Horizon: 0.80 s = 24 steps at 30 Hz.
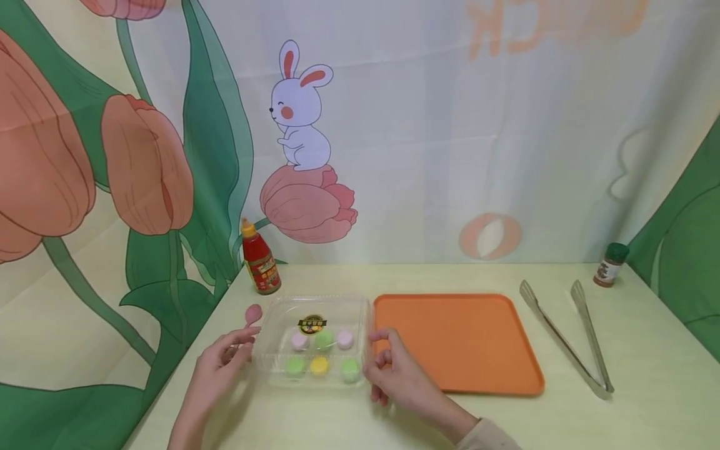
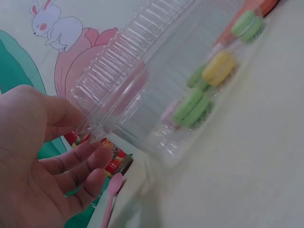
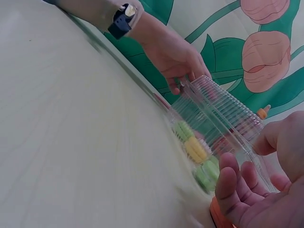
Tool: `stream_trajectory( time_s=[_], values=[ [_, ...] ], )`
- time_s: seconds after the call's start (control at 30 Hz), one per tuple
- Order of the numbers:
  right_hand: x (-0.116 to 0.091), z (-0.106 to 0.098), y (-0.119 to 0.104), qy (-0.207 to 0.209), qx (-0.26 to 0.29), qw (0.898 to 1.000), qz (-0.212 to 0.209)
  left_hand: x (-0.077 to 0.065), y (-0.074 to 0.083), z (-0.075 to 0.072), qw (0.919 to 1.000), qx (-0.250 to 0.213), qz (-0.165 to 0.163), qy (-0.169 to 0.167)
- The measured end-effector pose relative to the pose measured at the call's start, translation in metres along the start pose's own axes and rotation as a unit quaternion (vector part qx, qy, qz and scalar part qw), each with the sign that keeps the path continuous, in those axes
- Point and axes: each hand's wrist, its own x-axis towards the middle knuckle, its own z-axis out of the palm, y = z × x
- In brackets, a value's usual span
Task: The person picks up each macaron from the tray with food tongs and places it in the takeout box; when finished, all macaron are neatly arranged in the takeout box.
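Note:
A clear plastic clamshell box (image 1: 281, 312) with a dark and gold label sits on the table with its lid down. Several pastel macarons, among them a yellow macaron (image 1: 319, 365) and a green macaron (image 2: 192, 107), lie inside in two rows. At the box's left side, my left hand (image 1: 222, 362) pinches the rim near a corner, its lower fingers loosely bent below. My right hand (image 1: 402, 375) grips the opposite side, thumb and forefinger at the rim. A pink spoon (image 1: 254, 314) lies just beyond my left fingers, its handle partly hidden.
Right of the box lies an orange tray (image 1: 455, 344), its left edge close to my right hand. Metal tongs (image 1: 574, 356) lie spread beyond it. A red sauce bottle (image 1: 260, 262) stands at the back left, a green-capped spice jar (image 1: 610, 265) at the back right, before a printed curtain (image 1: 405, 156).

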Motion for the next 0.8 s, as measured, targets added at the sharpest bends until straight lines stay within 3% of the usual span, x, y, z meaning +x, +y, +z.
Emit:
stream_trajectory(
  time_s=[0.2,0.33,0.53,0.8],
  values=[
    [0.0,0.003,0.003,0.025,0.001,1.0,-0.004,-0.016,-0.007,0.01,0.9938,-0.09,-0.063,-0.014],
    [0.002,0.007,0.005,0.042,0.022,0.999,-0.016,-0.018,-0.012,0.013,0.9861,-0.144,-0.08,-0.019],
    [0.003,0.012,0.006,0.047,0.043,0.998,-0.022,-0.019,-0.016,0.011,0.978,-0.179,-0.103,-0.027],
    [-0.002,0.017,0.007,0.068,0.056,0.996,-0.026,-0.019,-0.013,0.015,0.9746,-0.196,-0.109,-0.005]
  ],
)
